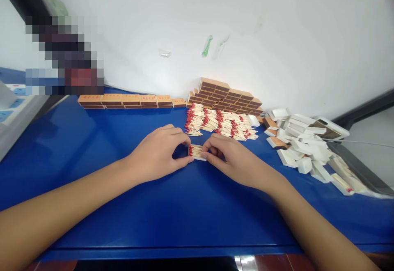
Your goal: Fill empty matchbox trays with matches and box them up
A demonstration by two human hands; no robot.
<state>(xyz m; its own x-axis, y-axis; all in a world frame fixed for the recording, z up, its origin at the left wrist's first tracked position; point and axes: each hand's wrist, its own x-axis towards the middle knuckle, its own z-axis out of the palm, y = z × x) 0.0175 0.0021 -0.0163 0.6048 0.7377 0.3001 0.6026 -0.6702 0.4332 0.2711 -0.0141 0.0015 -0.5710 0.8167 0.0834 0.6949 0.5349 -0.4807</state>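
Between my two hands lies a small white matchbox tray [198, 157] on the blue table, with red-tipped matches [196, 151] inside it. My left hand [163, 150] grips its left end between thumb and fingers. At the right end, the thumb and bent fingers of my right hand [230, 156] close on the tray and the match ends; whether they pinch any matches is hidden. Just behind the hands, a wide heap of loose matches [220, 121] lies in rough rows, red heads mostly to the left.
Stacked brown matchboxes [224, 96] stand against the white wall, and a low row of orange-topped boxes [123, 100] runs left. Empty white trays [303, 135] pile up at right beside a phone [331, 128]. A white box [18, 115] stands at the left edge.
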